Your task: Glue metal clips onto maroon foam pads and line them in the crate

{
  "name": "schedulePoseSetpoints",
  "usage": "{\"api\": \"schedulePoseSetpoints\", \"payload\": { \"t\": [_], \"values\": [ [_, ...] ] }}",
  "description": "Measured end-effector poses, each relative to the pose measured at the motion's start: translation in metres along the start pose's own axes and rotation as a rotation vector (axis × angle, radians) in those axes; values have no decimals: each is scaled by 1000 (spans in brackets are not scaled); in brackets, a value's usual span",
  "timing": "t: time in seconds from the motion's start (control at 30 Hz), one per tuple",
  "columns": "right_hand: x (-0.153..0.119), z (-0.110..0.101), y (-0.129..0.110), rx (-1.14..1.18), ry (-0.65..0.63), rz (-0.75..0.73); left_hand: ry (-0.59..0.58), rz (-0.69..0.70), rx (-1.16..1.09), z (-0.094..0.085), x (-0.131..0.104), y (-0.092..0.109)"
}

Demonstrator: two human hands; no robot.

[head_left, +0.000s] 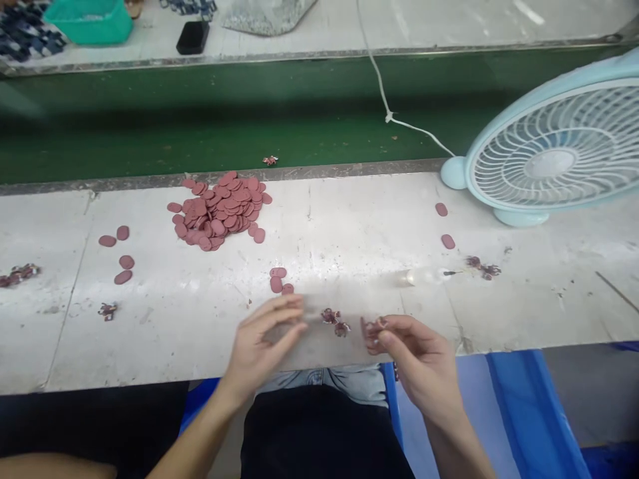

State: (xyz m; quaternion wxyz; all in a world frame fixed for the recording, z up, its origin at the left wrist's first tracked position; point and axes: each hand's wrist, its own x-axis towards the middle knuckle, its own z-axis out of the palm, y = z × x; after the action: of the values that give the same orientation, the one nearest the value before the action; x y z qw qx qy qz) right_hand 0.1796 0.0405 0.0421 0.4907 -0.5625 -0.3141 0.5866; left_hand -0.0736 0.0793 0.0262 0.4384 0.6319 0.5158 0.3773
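My left hand (264,339) hovers over the front of the table with fingers and thumb apart and nothing visible between them. Just beyond its fingertips lie a few flat, reddish oval discs (276,284). My right hand (424,362) pinches a small reddish piece (372,334), slightly blurred, with an oval disc shape and small clip-like parts. Between both hands, small brownish clip-like pieces (335,322) with shiny edges sit on the table. Farther back is a large heap of the reddish oval discs (224,209).
A light blue fan (549,159) stands at the right, its white cord (379,80) running up to the back bench. A small clear bottle with a thin tip (429,276) lies right of centre, near more clip pieces (483,267). A green basket (92,23) sits on the back bench.
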Motion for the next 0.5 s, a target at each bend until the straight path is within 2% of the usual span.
{"api": "schedulePoseSetpoints", "payload": {
  "t": [0.07,0.1,0.2,0.3,0.33,0.4,0.5],
  "values": [
    [-8,-33,10,3,202,-50,-124,226,453,-22,17,-14],
    [-13,-51,14,-12,310,-84,-188,322,609,-31,26,-21],
    [-37,-113,25,-90,605,-175,-298,421,684,-44,47,-37],
    [-68,-175,45,-195,837,-188,-323,519,718,-43,57,-38],
    [-79,-193,55,-236,890,-166,-315,514,719,-41,59,-34],
    [-95,-222,83,-320,930,-78,-281,421,765,-38,60,-24],
    [-105,-247,133,-453,872,98,-246,203,835,-35,60,-15]
  ]
}}
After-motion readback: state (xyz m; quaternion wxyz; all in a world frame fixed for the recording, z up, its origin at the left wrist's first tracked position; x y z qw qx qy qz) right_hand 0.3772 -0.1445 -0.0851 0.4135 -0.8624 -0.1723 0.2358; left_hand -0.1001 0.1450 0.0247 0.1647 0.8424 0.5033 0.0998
